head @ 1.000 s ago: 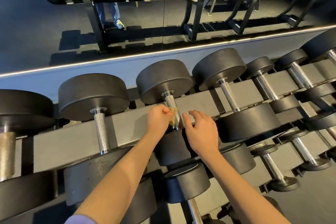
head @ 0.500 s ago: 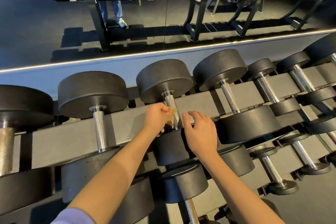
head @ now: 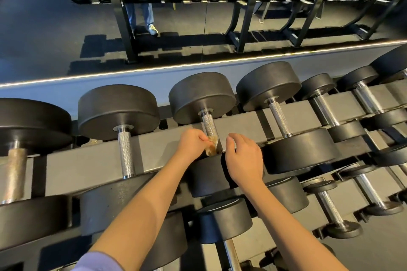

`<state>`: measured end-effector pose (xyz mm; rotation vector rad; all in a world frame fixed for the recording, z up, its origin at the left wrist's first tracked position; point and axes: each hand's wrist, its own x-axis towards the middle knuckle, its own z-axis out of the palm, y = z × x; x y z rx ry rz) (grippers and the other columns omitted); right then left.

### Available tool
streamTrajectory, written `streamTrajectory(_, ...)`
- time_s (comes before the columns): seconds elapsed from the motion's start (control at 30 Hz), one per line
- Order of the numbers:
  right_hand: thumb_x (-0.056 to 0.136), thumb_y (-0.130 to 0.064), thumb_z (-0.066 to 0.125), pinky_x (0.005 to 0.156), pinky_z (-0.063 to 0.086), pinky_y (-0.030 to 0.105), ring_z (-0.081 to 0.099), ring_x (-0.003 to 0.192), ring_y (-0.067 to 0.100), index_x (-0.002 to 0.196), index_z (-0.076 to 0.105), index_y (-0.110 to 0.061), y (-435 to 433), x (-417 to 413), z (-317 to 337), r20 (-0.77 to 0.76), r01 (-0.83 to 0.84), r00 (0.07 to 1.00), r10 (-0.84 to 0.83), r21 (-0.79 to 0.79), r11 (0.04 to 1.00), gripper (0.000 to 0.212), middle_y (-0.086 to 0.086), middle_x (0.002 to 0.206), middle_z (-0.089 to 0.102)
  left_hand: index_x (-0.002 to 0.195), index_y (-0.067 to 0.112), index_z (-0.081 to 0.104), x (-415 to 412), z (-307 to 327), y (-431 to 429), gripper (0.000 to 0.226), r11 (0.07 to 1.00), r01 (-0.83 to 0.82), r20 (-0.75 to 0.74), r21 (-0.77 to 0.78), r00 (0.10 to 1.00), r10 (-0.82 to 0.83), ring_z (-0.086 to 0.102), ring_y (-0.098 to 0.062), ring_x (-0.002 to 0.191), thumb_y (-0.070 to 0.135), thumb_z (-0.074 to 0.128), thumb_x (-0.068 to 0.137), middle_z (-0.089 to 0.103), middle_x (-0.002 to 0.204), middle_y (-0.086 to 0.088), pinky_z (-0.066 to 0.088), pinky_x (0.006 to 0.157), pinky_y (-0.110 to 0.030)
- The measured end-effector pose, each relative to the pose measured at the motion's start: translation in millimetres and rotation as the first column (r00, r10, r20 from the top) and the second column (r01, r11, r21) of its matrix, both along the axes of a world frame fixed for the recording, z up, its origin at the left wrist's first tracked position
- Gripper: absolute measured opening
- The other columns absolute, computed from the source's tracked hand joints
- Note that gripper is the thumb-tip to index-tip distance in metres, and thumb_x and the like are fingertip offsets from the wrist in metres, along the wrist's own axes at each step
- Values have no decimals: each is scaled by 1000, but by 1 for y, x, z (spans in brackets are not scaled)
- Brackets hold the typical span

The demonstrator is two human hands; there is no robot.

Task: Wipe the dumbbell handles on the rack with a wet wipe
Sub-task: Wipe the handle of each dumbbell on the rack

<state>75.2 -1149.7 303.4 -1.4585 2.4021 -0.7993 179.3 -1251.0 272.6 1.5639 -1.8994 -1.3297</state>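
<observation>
Mid-task, judging by the layout. The wet wipe [head: 211, 145], crumpled and yellowish-brown, sits against the near end of the knurled handle [head: 208, 124] of the middle dumbbell on the upper rack rail [head: 88, 160], just above that dumbbell's near head [head: 207, 174]. So this handle looks partly worked: the wipe is at its lower end, and the upper stretch toward the far head is bare and shiny. Can't tell from surface look which neighbours are done. The left neighbour handle [head: 126, 152] and right neighbour handle [head: 280, 119] both look clean and untouched by any hand. The far-left handle [head: 14, 171] looks brownish and dull, probably still to do. The lower row's handles are also likely left.

Grip: left hand [head: 191, 144] has its fingers curled tight, pinching the wipe and pressing it to the handle's left side. Right hand [head: 243, 158] sits just right of the handle, fingers loosely bent with tips on the rail, holding nothing visible and not touching the wipe.
</observation>
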Motion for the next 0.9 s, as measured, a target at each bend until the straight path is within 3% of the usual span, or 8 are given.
streamTrajectory(0.17,98,-32,38,104,39,41,54,118,20,132,55,-21,1,-4,6,50,-49,998,46,60,997,39,1,128,61,84,7,72,5,14,8,11,998,-54,-99,-9,994,53,58,-12,76,17,71,83,66,80,-2,47,75,-28)
streamTrajectory(0.27,95,-33,50,93,45,33,58,111,17,135,51,-27,-9,-14,16,195,-154,972,127,128,980,40,-5,123,63,78,11,72,3,27,11,9,996,-83,-191,-16,978,79,57,-8,70,15,69,85,65,72,3,47,71,-26)
streamTrajectory(0.4,88,-22,63,75,49,27,64,87,12,113,66,-21,-30,-26,23,410,-215,894,181,38,976,25,-4,95,68,70,16,69,-5,43,9,17,996,-87,-221,-32,972,78,55,-8,67,13,66,87,60,65,6,48,71,-28)
streamTrajectory(0.5,83,-18,69,75,56,35,65,81,15,95,69,-14,-42,-32,18,488,-147,858,160,-65,987,12,1,86,69,68,21,68,-7,54,5,25,997,-4,-155,-76,988,-8,52,-5,66,16,60,91,58,65,8,45,69,-27)
streamTrajectory(0.6,81,-15,70,71,55,32,65,76,17,81,66,-16,-56,-34,18,460,-123,874,158,-106,987,3,3,78,67,94,15,74,-4,63,1,22,955,43,-4,-292,999,-46,54,-7,83,18,52,95,63,88,7,43,79,-24)
streamTrajectory(0.7,81,-10,68,66,50,26,62,70,15,77,64,-16,-77,-36,16,307,-164,933,188,-103,981,8,2,73,66,126,13,59,6,69,-10,31,807,-12,81,-591,994,74,45,-11,115,18,48,98,53,124,0,36,98,-21)
streamTrajectory(0.8,81,-7,67,60,41,15,58,68,13,75,64,-18,-94,-34,6,205,-296,937,284,33,955,13,0,73,64,144,13,39,18,68,-23,45,811,49,183,-582,980,72,29,-16,137,20,45,100,36,148,-2,25,112,-28)
streamTrajectory(0.9,84,-8,64,57,36,10,56,69,14,78,68,-12,-102,-28,-3,164,-313,939,302,39,949,7,3,74,64,147,15,33,23,62,-26,48,837,101,222,-538,975,25,23,-15,141,19,44,100,29,153,1,20,113,-25)
